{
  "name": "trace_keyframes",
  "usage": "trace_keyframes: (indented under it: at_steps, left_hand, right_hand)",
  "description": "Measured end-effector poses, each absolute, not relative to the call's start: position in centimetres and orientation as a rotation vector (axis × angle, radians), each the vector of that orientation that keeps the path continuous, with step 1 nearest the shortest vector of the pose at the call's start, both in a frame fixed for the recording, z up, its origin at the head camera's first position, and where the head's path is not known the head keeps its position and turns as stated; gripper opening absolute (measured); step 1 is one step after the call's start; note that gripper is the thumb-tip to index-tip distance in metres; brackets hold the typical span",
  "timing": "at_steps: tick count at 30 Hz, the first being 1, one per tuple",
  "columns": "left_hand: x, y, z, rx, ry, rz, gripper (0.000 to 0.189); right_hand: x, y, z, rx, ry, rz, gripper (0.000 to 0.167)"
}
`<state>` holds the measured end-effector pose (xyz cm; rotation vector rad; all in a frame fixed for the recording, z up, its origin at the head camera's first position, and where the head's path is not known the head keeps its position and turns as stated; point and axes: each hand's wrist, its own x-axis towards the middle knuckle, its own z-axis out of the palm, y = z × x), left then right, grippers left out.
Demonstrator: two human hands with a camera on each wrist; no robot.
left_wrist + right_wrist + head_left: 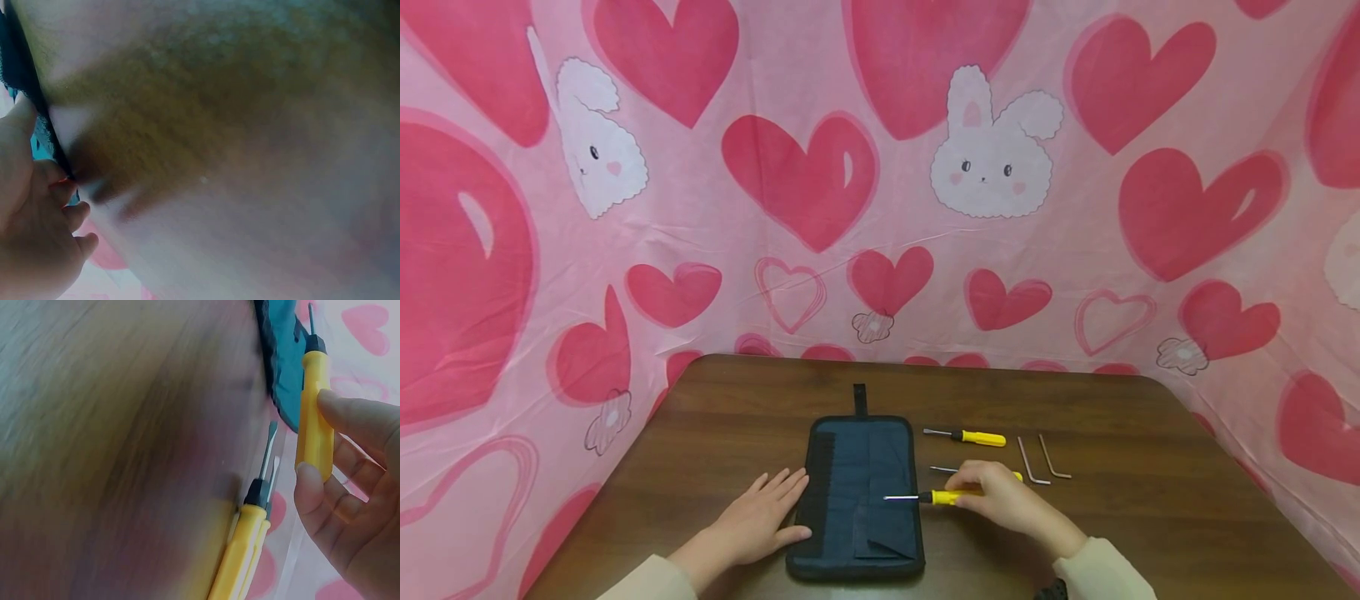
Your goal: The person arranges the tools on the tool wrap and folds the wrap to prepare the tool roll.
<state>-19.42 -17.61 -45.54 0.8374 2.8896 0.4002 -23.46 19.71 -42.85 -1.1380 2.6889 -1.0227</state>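
1. Tool pouch (842, 458): lies opened flat on the counter (737, 417), its strap (860, 400) pointing away from the person. Laid so, presumably, to leave its inner face and lower pocket (880, 537) within reach.

2. Left hand (756, 517): fingers extended, not curled round anything. Fingertips meet the pouch's left border and the thumb lies over that edge, which would plausibly steady the fabric.

3. Right hand (1000, 496): thumb and fingers closed in a pinch on the yellow handle of the held screwdriver (940, 497). The shaft points left, over the pouch. Gripping by the handle appears meant to leave the metal end free and directable. Tip pattern: too small to determine.

4. Far screwdriver (981, 438): lies on the counter right of the pouch, handle to the right. Near screwdriver (1018, 477): similarly laid, partly hidden by the right hand.

5. Inner hex key (1028, 462) and outer hex key (1051, 458): side by side, apart, right of the screwdrivers. The spacing likely makes each item easy to pick up singly.
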Motion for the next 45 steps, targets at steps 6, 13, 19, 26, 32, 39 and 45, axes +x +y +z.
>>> trace_keyframes:
  at_steps: [6, 13, 19, 26, 32, 39, 45]
  left_hand:
    - [-19.5, -17.6, -45.7, 0.850, 2.902, 0.390, 0.078]
    - [-19.5, -17.6, -45.7, 0.846, 2.903, 0.390, 0.078]
    - [-19.4, -17.5, -45.7, 0.852, 2.915, 0.382, 0.077]
    - [-19.4, -17.6, -45.6, 0.856, 2.921, 0.379, 0.077]
    - [-19.3, -17.6, -45.7, 0.861, 2.927, 0.380, 0.077]
    - [-19.2, -17.6, -45.5, 0.877, 2.923, 0.389, 0.077]
    - [-19.2, -17.6, -45.5, 0.873, 2.918, 0.385, 0.077]
  right_hand:
    - [-23.5, 18.7, -42.9, -1.148, 2.653, -1.026, 0.012]
    - [-23.5, 17.6, -42.7, -1.122, 2.612, -1.021, 0.012]
    - [-23.4, 16.7, -42.6, -1.095, 2.580, -1.021, 0.013]
    - [-23.3, 15.7, -42.5, -1.114, 2.558, -1.008, 0.013]
    - [-23.4, 14.8, -42.7, -1.119, 2.550, -0.981, 0.013]
    - [-23.2, 14.1, -42.9, -1.124, 2.544, -0.930, 0.013]
    - [-23.1, 13.7, -43.3, -1.179, 2.558, -0.885, 0.013]
